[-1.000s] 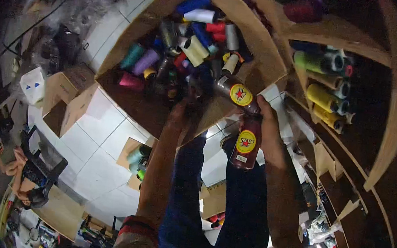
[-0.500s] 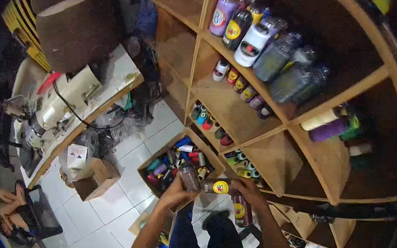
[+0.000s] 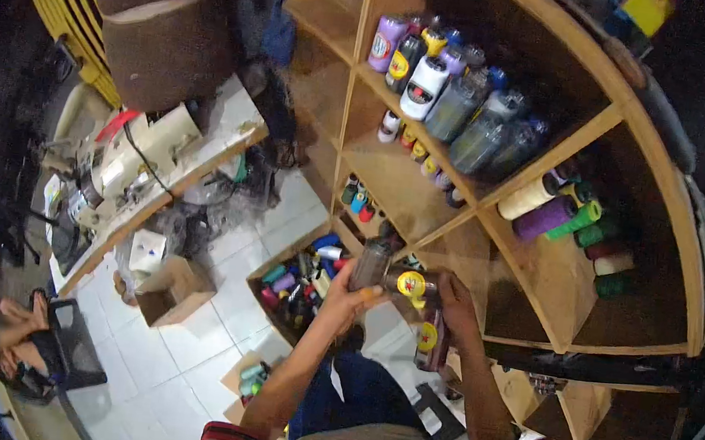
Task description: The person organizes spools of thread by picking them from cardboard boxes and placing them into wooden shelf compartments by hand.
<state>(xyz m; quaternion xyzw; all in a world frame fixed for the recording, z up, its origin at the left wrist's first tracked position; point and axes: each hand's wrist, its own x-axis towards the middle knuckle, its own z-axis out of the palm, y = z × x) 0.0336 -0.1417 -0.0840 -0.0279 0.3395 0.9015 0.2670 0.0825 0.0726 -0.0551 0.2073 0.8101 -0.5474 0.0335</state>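
The largest thing is the wooden shelf unit [image 3: 460, 189]. Large grey spools [image 3: 454, 110] stand along the front edge of an upper compartment; a cream spool [image 3: 528, 197] and a purple spool [image 3: 545, 219] lie side by side in the compartment to its lower right. Next comes the table [image 3: 168, 195], with a sewing machine [image 3: 137, 162] near its long edge. An open cardboard box [image 3: 270, 318] of mixed spools sits on the tiled floor [image 3: 219, 326] beside the shelf unit's lower corner, near a smaller carton [image 3: 178, 302].

The left hand [image 3: 350, 296] is partly closed, thumb and fingers round the lower end of a dark grey spool [image 3: 372, 264]. The right hand [image 3: 457, 308] is curled round the end of a brown spool [image 3: 408, 285] with a yellow label; a dark red spool [image 3: 432, 344] hangs below, its upper end at that hand. How those fingers share the two spools is unclear.
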